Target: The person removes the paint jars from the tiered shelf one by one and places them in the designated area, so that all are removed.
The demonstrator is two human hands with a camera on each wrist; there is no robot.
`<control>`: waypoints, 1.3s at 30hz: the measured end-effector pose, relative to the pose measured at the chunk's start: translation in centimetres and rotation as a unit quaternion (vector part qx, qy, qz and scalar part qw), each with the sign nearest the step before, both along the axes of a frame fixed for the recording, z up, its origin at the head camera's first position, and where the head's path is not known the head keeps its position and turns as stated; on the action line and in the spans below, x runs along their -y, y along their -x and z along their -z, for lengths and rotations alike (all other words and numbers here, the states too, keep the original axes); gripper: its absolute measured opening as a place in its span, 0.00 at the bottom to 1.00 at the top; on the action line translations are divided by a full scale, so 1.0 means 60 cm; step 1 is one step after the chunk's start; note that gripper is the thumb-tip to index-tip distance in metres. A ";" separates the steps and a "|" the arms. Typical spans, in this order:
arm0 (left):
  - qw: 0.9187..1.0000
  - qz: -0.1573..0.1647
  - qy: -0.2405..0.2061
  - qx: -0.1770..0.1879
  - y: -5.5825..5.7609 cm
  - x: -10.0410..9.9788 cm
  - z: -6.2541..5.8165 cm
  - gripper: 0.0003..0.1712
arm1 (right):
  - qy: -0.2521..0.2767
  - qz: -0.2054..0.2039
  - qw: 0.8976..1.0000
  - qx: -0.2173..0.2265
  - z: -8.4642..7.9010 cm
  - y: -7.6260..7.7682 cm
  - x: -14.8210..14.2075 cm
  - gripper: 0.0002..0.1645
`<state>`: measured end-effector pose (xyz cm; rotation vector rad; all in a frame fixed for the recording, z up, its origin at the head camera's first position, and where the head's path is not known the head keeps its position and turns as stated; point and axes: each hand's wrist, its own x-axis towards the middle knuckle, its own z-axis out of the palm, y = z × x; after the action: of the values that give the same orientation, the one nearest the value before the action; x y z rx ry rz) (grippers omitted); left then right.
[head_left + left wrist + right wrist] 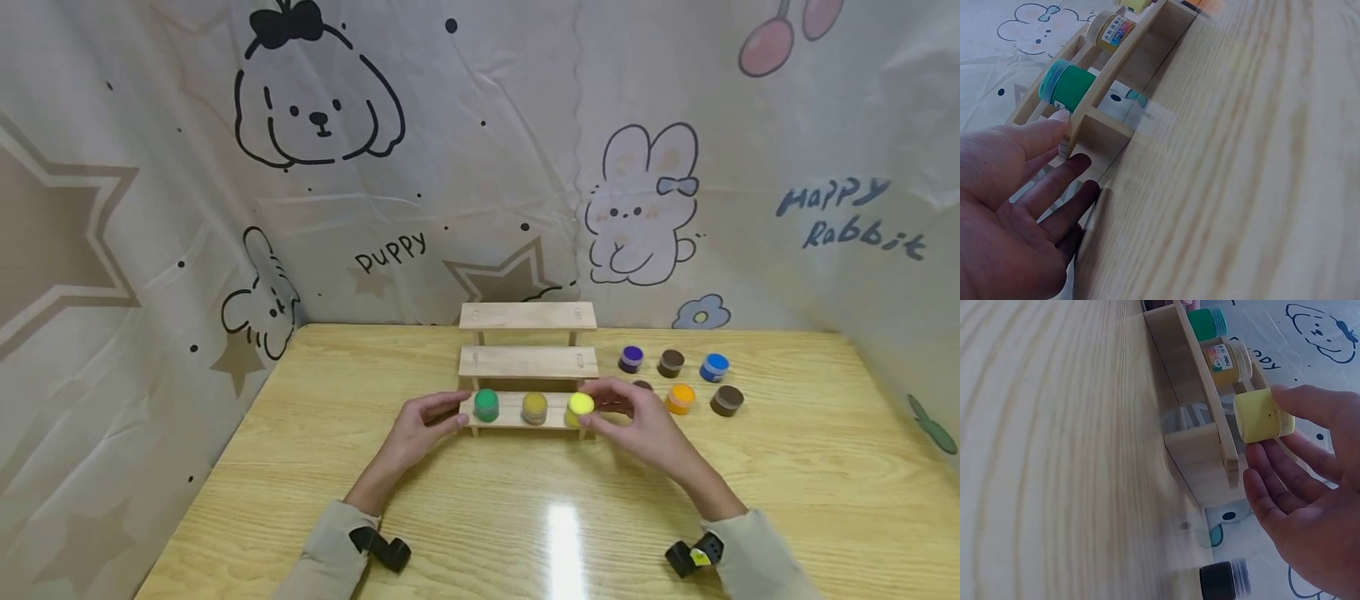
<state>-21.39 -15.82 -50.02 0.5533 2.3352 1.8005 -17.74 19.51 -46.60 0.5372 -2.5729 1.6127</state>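
Note:
A three-tier wooden stand point(528, 362) stands on the table. On its lowest step are a green paint jar point(486, 406) at the left and an ochre paint jar point(535, 409) in the middle. My right hand point(637, 425) pinches a yellow paint jar point(1260, 415) between thumb and fingers at the step's right end. Whether its base touches the wood I cannot tell. At the other end, my left hand point(416, 433) has its fingers loosely bent and holds nothing. Its thumb tip point(1061, 116) is at the step's edge, close beside the green jar.
Right of the stand are several more paint jars: purple point(632, 359), brown point(671, 362), blue point(715, 367), orange point(681, 398) and dark brown point(727, 401). Another brown lid point(642, 386) is partly hidden by the right hand. A printed cloth point(450, 167) hangs behind the table.

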 end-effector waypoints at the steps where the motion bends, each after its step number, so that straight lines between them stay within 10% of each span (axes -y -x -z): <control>1: 1.000 0.003 -0.002 0.002 0.000 -0.001 0.001 0.24 | 0.001 0.004 1.000 0.003 0.000 -0.002 -0.003 0.20; 27: 1.000 0.002 -0.006 0.016 0.000 -0.005 0.001 0.24 | -0.025 0.063 0.998 -0.012 0.007 -0.032 -0.112 0.19; 39: 1.000 -0.001 -0.004 0.009 -0.001 -0.001 -0.002 0.24 | -0.066 0.063 0.994 0.056 0.015 -0.027 -0.123 0.22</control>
<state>-21.34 -15.74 -49.88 0.5329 2.3188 1.8083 -16.11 26.89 -47.52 0.2910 -2.7471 1.4820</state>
